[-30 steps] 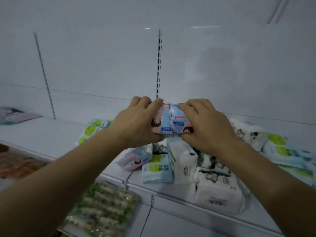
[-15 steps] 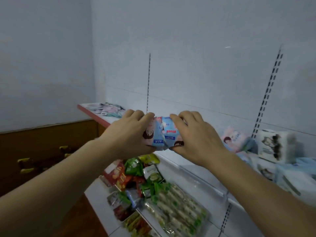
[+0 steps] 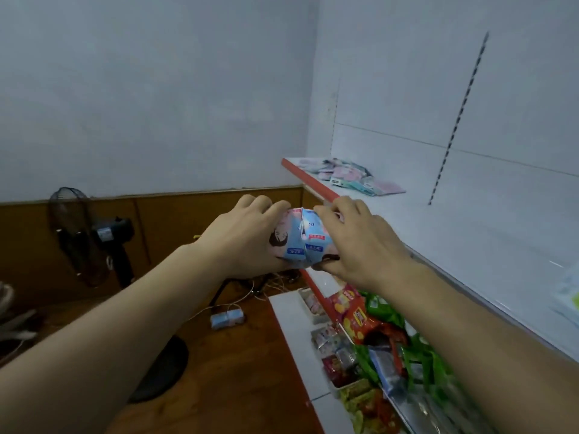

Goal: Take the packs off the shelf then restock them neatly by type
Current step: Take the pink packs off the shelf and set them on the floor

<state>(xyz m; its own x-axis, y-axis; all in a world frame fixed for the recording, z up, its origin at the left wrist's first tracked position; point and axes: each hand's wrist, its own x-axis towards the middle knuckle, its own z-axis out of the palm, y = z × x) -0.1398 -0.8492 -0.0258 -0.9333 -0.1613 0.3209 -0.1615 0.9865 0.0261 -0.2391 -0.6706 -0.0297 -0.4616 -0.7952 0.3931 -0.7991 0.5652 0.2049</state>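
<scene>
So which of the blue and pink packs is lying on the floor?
The small pack on the wooden floor beside the white cable; the others are gripped in both hands or piled on the shelf.

I'm in a small shop: white metal retail shelving (image 3: 470, 245) with slotted uprights (image 3: 457, 120) and a red price strip (image 3: 308, 177) runs along my right, flat packs (image 3: 351, 177) heaped at its far end, bright snack bags (image 3: 376, 333) crowding the tier below. A standing fan (image 3: 81, 236) sits by the wood-panelled wall (image 3: 188, 220)
</scene>
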